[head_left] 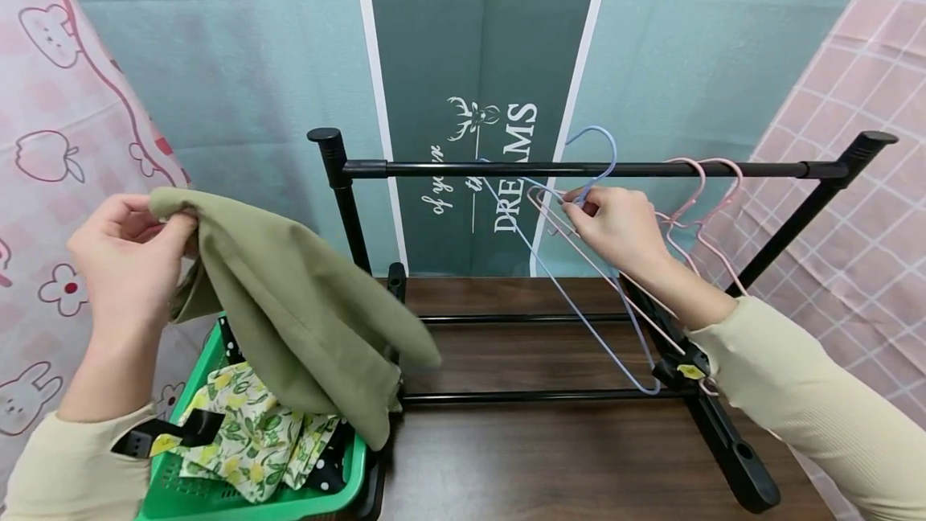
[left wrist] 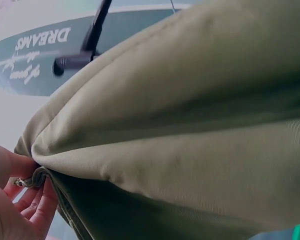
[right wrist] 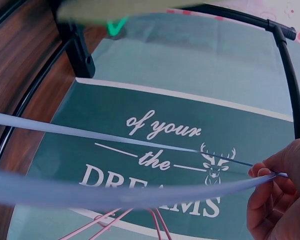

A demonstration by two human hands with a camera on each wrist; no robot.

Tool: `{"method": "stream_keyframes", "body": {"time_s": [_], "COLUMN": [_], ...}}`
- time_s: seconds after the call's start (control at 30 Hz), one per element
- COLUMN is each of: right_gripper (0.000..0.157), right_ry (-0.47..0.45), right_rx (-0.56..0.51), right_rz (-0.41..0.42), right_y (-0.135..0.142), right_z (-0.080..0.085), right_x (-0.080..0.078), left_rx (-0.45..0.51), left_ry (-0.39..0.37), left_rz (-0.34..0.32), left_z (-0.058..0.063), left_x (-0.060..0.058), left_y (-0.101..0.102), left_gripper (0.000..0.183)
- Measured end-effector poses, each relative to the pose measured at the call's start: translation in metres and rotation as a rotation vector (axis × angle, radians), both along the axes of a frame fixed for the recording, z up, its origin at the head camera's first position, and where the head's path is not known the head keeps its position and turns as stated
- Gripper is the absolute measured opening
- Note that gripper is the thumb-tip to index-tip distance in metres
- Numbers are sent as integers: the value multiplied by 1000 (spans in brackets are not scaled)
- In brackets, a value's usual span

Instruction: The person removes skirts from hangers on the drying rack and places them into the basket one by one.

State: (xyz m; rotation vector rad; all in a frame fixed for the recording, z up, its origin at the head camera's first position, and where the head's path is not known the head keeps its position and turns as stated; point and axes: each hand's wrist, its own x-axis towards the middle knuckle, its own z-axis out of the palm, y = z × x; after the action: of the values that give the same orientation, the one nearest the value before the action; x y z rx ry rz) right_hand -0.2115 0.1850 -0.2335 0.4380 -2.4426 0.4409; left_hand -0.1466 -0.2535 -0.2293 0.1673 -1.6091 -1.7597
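My left hand (head_left: 130, 264) pinches the edge of an olive-green garment (head_left: 289, 304) between thumb and fingers. The cloth hangs down to the right, partly over a green basket (head_left: 358, 465); in the left wrist view the olive cloth (left wrist: 190, 165) fills most of the picture. At the rack, my right hand (head_left: 615, 227) pinches a light-blue hanger (head_left: 613, 153) just below its hook. That hook arches above the black rail (head_left: 448, 170); whether it rests on it I cannot tell. In the right wrist view the blue hanger (right wrist: 140, 195) runs left from my fingertips.
Pink hangers (head_left: 700, 175) hang on the rail right of my right hand. The basket holds lemon-print cloth (head_left: 246, 432) and black dotted cloth (head_left: 331, 461). A wooden surface (head_left: 521, 457) lies beneath the rack, with lower black bars (head_left: 521, 398) across it. Printed curtains stand behind and at both sides.
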Motion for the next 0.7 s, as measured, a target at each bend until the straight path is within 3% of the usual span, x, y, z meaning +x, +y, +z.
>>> {"method": "stream_keyframes", "body": {"time_s": [0.1,0.33,0.47,0.7], "right_gripper": [41,38,39,25], "right_ry": [4,4,-22,-53], "right_rx": [0,4,4,-10], "right_rz": [-10,-27,-32,-62], "right_y": [2,7,9,12], "right_z": [0,0,0,-2], "right_x": [0,-3,-2,-4], "left_rx": [7,34,99,176], "left_ry": [0,-81,-84,-49], "left_rz": [49,150,185,221], "left_z": [-3,-9,-9,-7], "left_x": [-2,-7,-11,-18], "left_y": [-13,-39,-49,-68], "left_gripper": [16,16,17,18]}}
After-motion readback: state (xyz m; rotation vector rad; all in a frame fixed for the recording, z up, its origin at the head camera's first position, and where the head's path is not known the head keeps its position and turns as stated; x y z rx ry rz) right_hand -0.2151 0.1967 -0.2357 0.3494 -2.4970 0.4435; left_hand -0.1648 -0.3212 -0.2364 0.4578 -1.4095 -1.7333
